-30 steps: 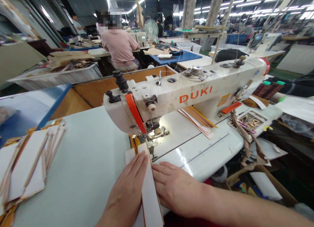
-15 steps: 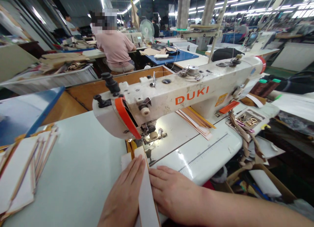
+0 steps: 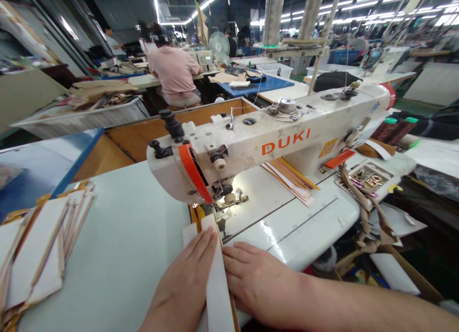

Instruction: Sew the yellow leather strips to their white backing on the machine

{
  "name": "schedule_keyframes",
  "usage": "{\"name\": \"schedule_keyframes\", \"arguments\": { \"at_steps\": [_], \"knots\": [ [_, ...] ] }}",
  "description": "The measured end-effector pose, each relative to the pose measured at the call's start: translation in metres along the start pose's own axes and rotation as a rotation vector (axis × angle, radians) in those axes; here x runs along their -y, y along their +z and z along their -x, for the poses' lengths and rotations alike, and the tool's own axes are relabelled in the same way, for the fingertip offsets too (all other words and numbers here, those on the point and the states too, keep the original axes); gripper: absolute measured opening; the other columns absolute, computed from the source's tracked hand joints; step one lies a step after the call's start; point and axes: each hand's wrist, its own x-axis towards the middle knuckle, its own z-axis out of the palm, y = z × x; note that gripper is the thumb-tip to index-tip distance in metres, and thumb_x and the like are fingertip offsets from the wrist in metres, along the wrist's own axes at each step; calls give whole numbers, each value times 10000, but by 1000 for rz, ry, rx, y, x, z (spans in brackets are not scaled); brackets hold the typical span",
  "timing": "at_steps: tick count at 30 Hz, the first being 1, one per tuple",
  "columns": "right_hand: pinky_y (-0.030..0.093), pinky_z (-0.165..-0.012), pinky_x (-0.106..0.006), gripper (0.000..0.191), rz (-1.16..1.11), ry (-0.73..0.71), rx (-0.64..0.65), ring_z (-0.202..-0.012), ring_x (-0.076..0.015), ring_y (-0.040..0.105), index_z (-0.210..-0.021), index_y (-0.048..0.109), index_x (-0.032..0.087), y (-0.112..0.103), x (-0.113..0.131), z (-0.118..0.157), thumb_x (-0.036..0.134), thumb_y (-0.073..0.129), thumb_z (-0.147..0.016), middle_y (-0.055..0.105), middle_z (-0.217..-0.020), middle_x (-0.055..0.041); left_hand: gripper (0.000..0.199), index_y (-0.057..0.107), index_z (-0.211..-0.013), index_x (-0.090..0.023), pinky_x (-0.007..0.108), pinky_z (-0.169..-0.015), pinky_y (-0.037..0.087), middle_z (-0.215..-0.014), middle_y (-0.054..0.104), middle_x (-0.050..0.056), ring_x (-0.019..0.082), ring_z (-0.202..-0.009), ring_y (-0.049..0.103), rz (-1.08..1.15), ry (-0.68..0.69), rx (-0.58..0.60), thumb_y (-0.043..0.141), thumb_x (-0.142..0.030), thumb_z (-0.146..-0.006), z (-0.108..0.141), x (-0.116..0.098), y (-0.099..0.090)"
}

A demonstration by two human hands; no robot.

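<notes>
A long white strip with a brown edge (image 3: 218,293) lies lengthwise on the sewing machine bed, its far end close to the presser foot (image 3: 229,198). My left hand (image 3: 186,274) rests flat on the strip's left side, fingers stretched out toward the machine head. On the other side, my right hand (image 3: 254,274) lies with its fingers extended against the strip's right edge; its thumb is hidden. Under the machine head, mustard-yellow material (image 3: 197,215) shows beside the strip's end, and a second white piece (image 3: 189,234) sits just left of it. The needle tip cannot be made out.
The sewing machine (image 3: 287,140) spans the table. White, brown-edged strips (image 3: 39,255) are piled at left; more strips (image 3: 290,179) lie behind the needle area. A tray of metal rings (image 3: 371,176) is at right. A co-worker in pink (image 3: 175,73) sits beyond.
The camera view has shifted slightly, so the machine and table appear a little farther right. Both hands keep nearly the same places along the strip.
</notes>
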Motion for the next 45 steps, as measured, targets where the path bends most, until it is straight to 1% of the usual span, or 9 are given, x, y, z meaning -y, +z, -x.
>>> {"name": "schedule_keyframes", "arguments": {
  "at_steps": [7,13,16,20,23,28,34,38,45],
  "knots": [
    [355,-1046,-340,240,31,5,-38,-1147,-227,503,-1089,602,99,0,-2,-2,234,443,-971,601,-1228,-112,517,632,-1165,-108,316,-906,533,-1210,672,118,197,-1084,647,36,43,52,313,-1,-773,-6,12,-7],
    [448,-836,-333,65,80,165,-149,-846,-202,550,-889,608,131,15,-6,-14,185,577,-906,642,-896,-54,495,629,-1177,-106,378,-867,545,-1216,666,130,237,-1088,636,31,-33,11,315,-30,-802,-3,9,-4],
    [445,-789,-329,73,90,177,-203,-783,-193,534,-839,592,142,18,-12,-19,160,573,-907,622,-837,-38,488,612,-1197,-99,367,-879,530,-1239,651,136,238,-1110,621,12,-18,2,330,-38,-804,-3,7,-6],
    [431,-830,-316,159,90,37,-274,-846,-186,539,-835,602,129,15,-22,-23,149,497,-953,628,-888,-56,460,611,-1173,-82,350,-893,518,-1209,665,137,230,-1080,634,-17,-17,-45,334,-45,-807,-3,3,-9],
    [435,-816,-315,241,94,-106,-265,-827,-181,543,-781,603,140,12,-29,-25,156,455,-972,633,-858,-53,436,605,-1164,-55,354,-917,507,-1201,663,158,239,-1108,618,-9,-19,-78,342,-56,-817,-6,0,-10],
    [443,-795,-313,253,120,-218,-232,-791,-183,549,-731,594,158,11,-38,-29,149,473,-953,620,-804,-37,432,603,-1142,-16,345,-944,493,-1150,682,169,235,-1121,604,-25,4,-138,319,-18,-816,-9,-6,-13],
    [447,-790,-309,258,143,-271,-245,-752,-178,547,-704,580,164,8,-53,-32,142,482,-941,609,-770,-29,425,617,-1109,-35,333,-923,513,-1112,696,150,225,-1079,631,-57,-71,-156,274,-19,-858,-22,-9,-10],
    [448,-786,-302,260,144,-268,-263,-762,-176,551,-707,584,161,6,-67,-35,145,478,-944,611,-769,-26,413,622,-1063,-33,328,-870,546,-1061,708,150,223,-1010,662,-47,-113,-210,243,-51,-898,-35,-5,-4],
    [452,-779,-304,272,136,-259,-261,-762,-175,556,-712,582,161,5,-73,-37,163,462,-956,607,-764,-24,395,588,-1127,-19,342,-902,539,-1095,686,168,234,-1051,638,6,-113,-208,273,-50,-890,-41,-1,-7]
  ]
}}
